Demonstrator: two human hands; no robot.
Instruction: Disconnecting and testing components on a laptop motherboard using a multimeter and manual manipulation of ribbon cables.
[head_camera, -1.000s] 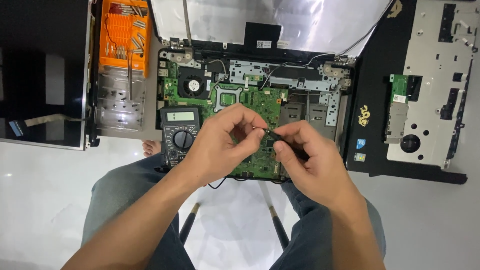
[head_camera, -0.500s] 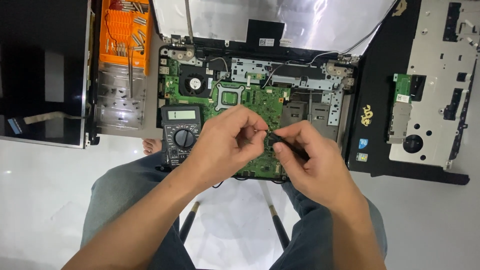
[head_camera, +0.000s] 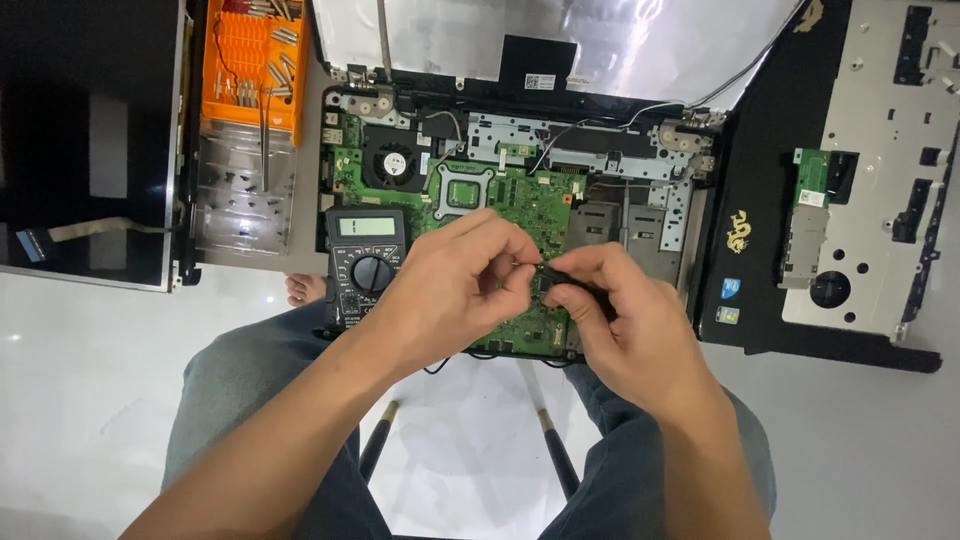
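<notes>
Hands meet over the green laptop motherboard (head_camera: 500, 215), which sits in its opened black base on the white floor. The left hand (head_camera: 450, 290) and the right hand (head_camera: 620, 320) both pinch a small black part (head_camera: 548, 276) between thumb and fingertips, just above the board's lower edge. A black digital multimeter (head_camera: 365, 265) lies just left of the left hand. Further left, an orange bit tray (head_camera: 252, 62) holds metal driver bits, and a clear plastic tray (head_camera: 240, 190) below it holds scattered small screws.

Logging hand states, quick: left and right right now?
Left hand: fingers pinched shut, what they grip cannot be told.
Right hand: closed on a small black part over the green circuit board.
</notes>
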